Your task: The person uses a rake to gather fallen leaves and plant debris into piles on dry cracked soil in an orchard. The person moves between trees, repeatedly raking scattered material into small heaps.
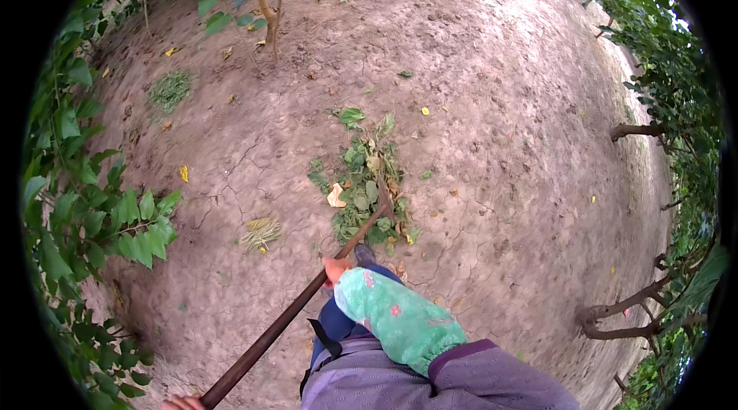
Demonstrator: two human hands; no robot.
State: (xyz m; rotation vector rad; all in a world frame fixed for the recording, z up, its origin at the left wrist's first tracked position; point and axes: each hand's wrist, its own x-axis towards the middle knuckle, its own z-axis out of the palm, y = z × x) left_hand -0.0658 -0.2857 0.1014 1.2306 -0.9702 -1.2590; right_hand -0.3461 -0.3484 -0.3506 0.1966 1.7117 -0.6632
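A long wooden handle (277, 326) runs from the lower left up to a pile of green and brown leaves (360, 191) on the soil. My right hand (336, 271), below a green patterned sleeve cover (398, 318), is closed around the handle's lower part, just short of the pile. Near the bottom edge, my left hand (183, 403) grips the upper part of the handle; only its fingers show. The tool's head (387, 202) lies among the leaves, and its shape cannot be made out. A dark shoe (364, 254) is close to the pile's near edge.
Cracked bare soil (490, 179) spreads around me. A thin tree trunk (270, 24) stands ahead, with leafy branches (141, 225) at left. Crooked branches (622, 318) reach in from the right. A grass clump (170, 90) and a small heap of stems (262, 235) lie left of the leaf pile.
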